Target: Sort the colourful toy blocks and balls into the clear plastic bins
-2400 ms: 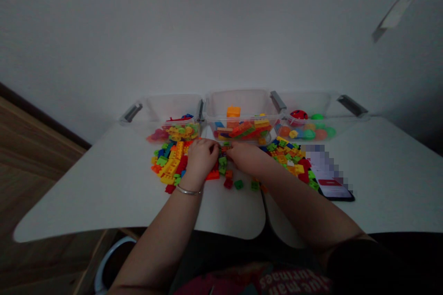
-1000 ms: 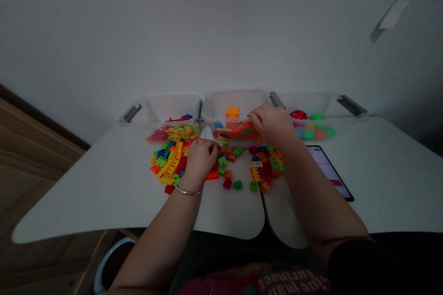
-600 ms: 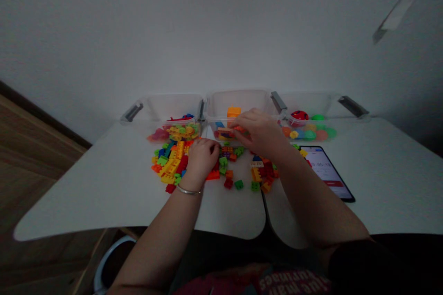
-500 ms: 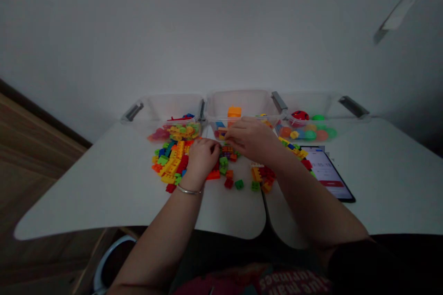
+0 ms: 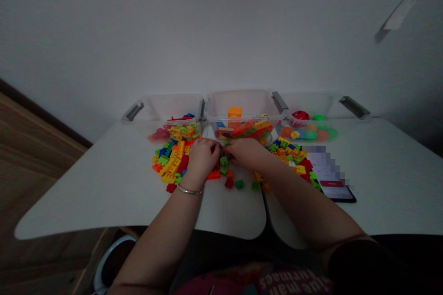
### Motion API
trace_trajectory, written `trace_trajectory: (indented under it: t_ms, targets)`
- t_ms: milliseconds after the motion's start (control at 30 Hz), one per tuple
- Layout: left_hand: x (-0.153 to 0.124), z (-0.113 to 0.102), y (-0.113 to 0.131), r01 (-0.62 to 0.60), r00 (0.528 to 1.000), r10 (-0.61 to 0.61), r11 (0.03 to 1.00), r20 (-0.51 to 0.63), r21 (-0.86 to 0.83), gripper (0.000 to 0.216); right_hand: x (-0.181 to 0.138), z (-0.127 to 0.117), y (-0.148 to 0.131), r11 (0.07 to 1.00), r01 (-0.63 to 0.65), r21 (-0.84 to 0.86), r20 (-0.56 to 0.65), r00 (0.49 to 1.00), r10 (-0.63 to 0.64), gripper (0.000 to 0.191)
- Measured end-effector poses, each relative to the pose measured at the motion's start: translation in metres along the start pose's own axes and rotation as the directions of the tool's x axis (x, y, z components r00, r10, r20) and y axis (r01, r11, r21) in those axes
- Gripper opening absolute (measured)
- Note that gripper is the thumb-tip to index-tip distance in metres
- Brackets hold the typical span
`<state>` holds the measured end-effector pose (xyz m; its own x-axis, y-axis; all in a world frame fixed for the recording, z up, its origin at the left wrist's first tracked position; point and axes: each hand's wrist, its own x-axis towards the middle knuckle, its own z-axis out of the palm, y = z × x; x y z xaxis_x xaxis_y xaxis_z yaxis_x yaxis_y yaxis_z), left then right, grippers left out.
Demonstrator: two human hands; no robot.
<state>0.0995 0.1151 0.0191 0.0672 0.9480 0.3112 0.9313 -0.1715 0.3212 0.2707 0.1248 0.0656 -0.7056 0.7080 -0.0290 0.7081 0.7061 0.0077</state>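
A spread of small coloured building blocks (image 5: 173,161) covers the far middle of the white table (image 5: 104,193). My left hand (image 5: 202,156), with a thin bracelet on its wrist, rests curled on the blocks. My right hand (image 5: 246,152) lies next to it, fingertips meeting the left hand's over a small block piece (image 5: 223,150) that both hands pinch. More blocks (image 5: 289,154) lie to the right of my right forearm. A few loose green and red blocks (image 5: 238,184) sit nearer to me.
Three clear plastic bins stand along the wall: the left bin (image 5: 166,113) holds mixed pieces, the middle bin (image 5: 242,108) holds blocks, the right bin (image 5: 311,106) holds coloured balls. A phone (image 5: 332,184) with a lit screen lies at the right.
My right hand came back from the middle bin down to the table and met the left hand over the blocks. The left hand stayed in place.
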Motion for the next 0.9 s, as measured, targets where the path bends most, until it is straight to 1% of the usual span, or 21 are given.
trace_trajectory:
  t_ms: [133, 300, 500, 667, 767, 833, 900]
  targets:
    - [0.0, 0.0, 0.0, -0.007, 1.0, 0.007, 1.0, -0.014, 0.0, 0.027, 0.001, 0.004, 0.0, 1.0, -0.001, 0.022, 0.016, 1.0, 0.001, 0.025]
    - [0.0, 0.0, 0.001, -0.008, 1.0, 0.008, 1.0, -0.012, 0.001, 0.026, 0.001, 0.003, 0.001, 0.998, 0.006, 0.06, 0.025, 1.0, -0.007, 0.023]
    - [0.0, 0.001, -0.001, -0.027, 1.0, 0.027, 1.0, -0.005, -0.002, 0.027, -0.003, 0.0, 0.003, 0.997, -0.062, 0.047, 0.061, 0.996, 0.059, 0.026]
    - [0.001, 0.001, -0.002, -0.027, 1.0, 0.027, 1.0, -0.005, -0.005, 0.028, -0.003, 0.004, 0.003, 0.995, -0.095, 0.021, 0.083, 0.992, 0.093, 0.026]
    - [0.001, 0.001, -0.002, -0.029, 1.0, 0.029, 1.0, -0.004, -0.01, 0.027, -0.001, 0.006, 0.005, 0.997, -0.078, 0.027, 0.078, 0.994, 0.076, 0.027]
    - [0.001, 0.001, -0.002, -0.026, 1.0, 0.026, 1.0, -0.002, -0.012, 0.028, 0.0, 0.004, 0.007, 0.996, -0.06, 0.06, 0.066, 0.996, 0.056, 0.026]
    - [0.001, 0.001, -0.002, -0.022, 1.0, 0.022, 1.0, -0.003, -0.012, 0.028, 0.0, -0.001, 0.01, 0.995, -0.024, 0.102, 0.028, 0.999, 0.021, 0.023]
